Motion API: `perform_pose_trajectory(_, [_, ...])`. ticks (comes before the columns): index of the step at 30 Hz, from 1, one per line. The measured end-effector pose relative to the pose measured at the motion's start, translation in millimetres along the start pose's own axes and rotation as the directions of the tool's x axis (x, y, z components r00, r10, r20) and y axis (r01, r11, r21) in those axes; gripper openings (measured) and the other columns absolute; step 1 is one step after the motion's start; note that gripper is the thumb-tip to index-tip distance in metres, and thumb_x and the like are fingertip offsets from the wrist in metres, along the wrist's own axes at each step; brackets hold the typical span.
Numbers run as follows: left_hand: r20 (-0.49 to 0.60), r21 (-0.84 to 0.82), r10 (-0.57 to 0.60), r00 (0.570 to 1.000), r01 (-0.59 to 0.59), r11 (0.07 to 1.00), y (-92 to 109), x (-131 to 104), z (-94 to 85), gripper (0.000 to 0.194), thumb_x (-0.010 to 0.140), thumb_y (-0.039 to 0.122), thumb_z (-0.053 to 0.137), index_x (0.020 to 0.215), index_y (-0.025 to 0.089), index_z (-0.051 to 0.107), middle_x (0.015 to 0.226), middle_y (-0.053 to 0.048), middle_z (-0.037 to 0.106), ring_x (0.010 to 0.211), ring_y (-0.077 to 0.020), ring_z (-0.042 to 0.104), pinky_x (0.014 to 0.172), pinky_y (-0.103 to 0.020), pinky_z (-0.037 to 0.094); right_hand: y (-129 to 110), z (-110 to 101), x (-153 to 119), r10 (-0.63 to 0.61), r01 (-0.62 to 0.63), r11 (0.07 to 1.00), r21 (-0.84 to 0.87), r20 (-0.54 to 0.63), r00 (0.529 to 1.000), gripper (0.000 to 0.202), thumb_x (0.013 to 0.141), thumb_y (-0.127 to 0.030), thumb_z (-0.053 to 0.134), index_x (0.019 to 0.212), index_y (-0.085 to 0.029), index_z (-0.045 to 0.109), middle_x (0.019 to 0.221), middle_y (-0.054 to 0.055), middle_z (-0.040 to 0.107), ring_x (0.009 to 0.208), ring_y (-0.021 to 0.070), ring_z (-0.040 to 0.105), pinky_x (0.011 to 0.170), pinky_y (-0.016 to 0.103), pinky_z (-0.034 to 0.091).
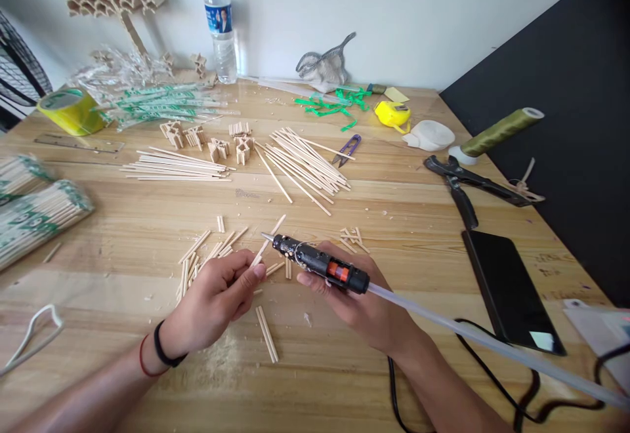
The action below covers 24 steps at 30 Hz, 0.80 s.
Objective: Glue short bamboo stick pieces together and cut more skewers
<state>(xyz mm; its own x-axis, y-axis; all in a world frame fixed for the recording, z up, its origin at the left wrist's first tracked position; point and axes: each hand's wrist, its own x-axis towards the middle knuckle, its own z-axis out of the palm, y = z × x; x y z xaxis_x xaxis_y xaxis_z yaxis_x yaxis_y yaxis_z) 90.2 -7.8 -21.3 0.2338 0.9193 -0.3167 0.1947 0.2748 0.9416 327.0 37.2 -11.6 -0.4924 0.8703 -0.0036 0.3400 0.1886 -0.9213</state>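
Apparently, the broad pale-wood worktop [123, 223] carries half-finished work. The right hand [358, 302] has fingers wrapped round a black pen-shaped glue gun [315, 259]; the left hand [216, 295] pinches a slim wooden stick [262, 252] by its nozzle [266, 236]. Toward the back edge, long beige sticks [305, 164] remain beside five seemingly finished wooden clusters [220, 149]; short wooden pieces [195, 247] look unjoined.

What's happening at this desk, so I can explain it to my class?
A person's left hand pinches a thin wooden stick, while the right hand holds a black glue gun, its nozzle right by that stick; whether they touch is unclear. Short cut sticks lie around the hands, with longer sticks and small stick clusters farther back.
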Motion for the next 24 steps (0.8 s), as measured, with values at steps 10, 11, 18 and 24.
perform_pose_trajectory(10, [0.006,0.035,0.011,1.000,-0.011,0.999,0.3,-0.6,-0.1,0.051,0.105,0.061,0.049,0.073,0.022,0.045,0.055,0.008,0.043,0.048,-0.0083,0.030,0.044,-0.022,0.023,0.5,-0.7,0.6,-0.030,0.030,1.000,-0.009,-0.061,0.998,0.020,0.099,-0.030,0.068,0.082,-0.025,0.059,0.066,-0.006,0.056,0.060,0.0134,0.050,0.060,0.025,0.039])
perform_pose_trajectory(11, [0.006,0.032,0.013,1.000,-0.013,0.999,0.4,-0.9,-0.2,0.051,0.105,0.061,0.049,0.073,0.022,0.045,0.055,0.008,0.043,0.048,-0.0082,0.030,0.044,-0.022,0.023,0.8,-0.4,0.4,-0.029,0.029,1.000,-0.002,-0.049,0.998,0.021,0.099,-0.032,0.068,0.082,-0.024,0.059,0.067,-0.006,0.055,0.061,0.0135,0.050,0.060,0.025,0.039])
perform_pose_trajectory(18, [0.014,0.018,0.012,1.000,-0.013,1.000,0.7,0.0,0.0,0.051,0.105,0.062,0.049,0.074,0.022,0.044,0.056,0.008,0.041,0.049,-0.0077,0.028,0.044,-0.021,0.022,-0.8,-1.1,0.7,-0.022,0.021,1.000,0.009,0.018,1.000,0.016,0.098,-0.034,0.069,0.087,-0.024,0.064,0.072,-0.004,0.061,0.065,0.0148,0.055,0.062,0.026,0.041])
perform_pose_trajectory(24, [0.012,0.038,0.009,1.000,-0.009,0.999,1.2,-0.8,0.2,0.051,0.105,0.061,0.049,0.073,0.021,0.045,0.055,0.008,0.042,0.048,-0.0076,0.030,0.044,-0.021,0.023,-0.3,-1.5,0.8,-0.017,0.018,1.000,0.013,-0.052,0.998,0.020,0.099,-0.031,0.068,0.082,-0.024,0.060,0.068,-0.007,0.059,0.060,0.0132,0.050,0.061,0.025,0.039])
